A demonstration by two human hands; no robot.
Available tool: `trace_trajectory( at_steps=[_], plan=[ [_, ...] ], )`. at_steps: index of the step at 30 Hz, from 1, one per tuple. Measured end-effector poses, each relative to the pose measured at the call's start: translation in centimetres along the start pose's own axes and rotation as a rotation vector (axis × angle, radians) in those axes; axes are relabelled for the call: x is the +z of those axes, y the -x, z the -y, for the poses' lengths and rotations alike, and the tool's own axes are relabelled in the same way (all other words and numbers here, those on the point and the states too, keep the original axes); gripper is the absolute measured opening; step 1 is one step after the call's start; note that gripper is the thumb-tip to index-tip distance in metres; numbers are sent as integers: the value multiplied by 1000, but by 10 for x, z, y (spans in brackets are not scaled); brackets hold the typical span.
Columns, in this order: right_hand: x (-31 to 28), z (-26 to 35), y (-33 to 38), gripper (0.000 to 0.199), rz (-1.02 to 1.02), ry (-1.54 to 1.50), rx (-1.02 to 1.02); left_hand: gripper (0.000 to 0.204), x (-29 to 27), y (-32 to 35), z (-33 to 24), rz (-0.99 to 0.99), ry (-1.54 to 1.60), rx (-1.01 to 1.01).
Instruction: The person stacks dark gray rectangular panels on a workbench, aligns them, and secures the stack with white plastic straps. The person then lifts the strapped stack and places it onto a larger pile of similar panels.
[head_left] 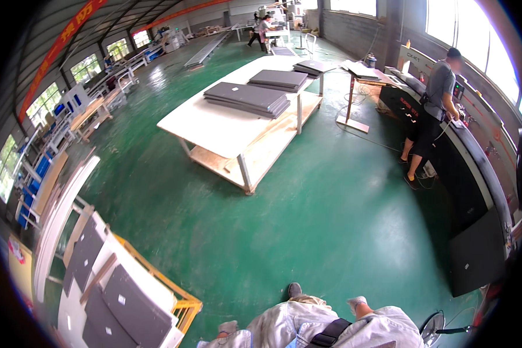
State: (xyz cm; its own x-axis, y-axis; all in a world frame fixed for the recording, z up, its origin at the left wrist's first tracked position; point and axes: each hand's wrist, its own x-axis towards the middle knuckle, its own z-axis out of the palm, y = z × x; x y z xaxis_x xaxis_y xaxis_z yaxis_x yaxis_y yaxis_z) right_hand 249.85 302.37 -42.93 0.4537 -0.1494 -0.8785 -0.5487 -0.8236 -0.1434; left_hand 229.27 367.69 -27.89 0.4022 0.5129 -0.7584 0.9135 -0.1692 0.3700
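My left hand (pixel 228 327), in a grey glove, hangs low beside my light grey clothing. Its fingers are too small and bent out of view to read. On the other side, my right hand (pixel 358 302), also in a grey glove, hangs in front of my body above the green floor. No object shows in either hand, and both are apart from the things around. Nearest the left hand is a yellow metal frame (pixel 187 307) beside dark grey panels (pixel 134 304) on a white surface. One dark shoe (pixel 294 289) of mine shows between the hands.
Ahead stands a white-topped table (pixel 214 124) with stacks of dark grey panels (pixel 246 97). At right, a person (pixel 438 95) works at a long machine (pixel 475 156). A dark panel (pixel 478 255) leans against its near end. Farther back, another person (pixel 265 28) stands near machinery.
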Motion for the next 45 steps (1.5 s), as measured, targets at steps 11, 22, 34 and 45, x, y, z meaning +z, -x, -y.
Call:
trace_trajectory(
  at_steps=[11,22,34,45],
  plan=[
    [-249,448,-47,35,-102,-402,-442,22,-17,-165,-382,-29,171,290],
    [-434,660,-181,26,-290,-452,-465,31,-91,-393,-726,-111,-26,196],
    [-737,1108,-258,75,-712,-184,-1016,25,-52,-480,-1179,192,600,447],
    [-836,1245,-301,89,-657,241,-1115,21,-26,-520,-1332,-145,751,279]
  ],
)
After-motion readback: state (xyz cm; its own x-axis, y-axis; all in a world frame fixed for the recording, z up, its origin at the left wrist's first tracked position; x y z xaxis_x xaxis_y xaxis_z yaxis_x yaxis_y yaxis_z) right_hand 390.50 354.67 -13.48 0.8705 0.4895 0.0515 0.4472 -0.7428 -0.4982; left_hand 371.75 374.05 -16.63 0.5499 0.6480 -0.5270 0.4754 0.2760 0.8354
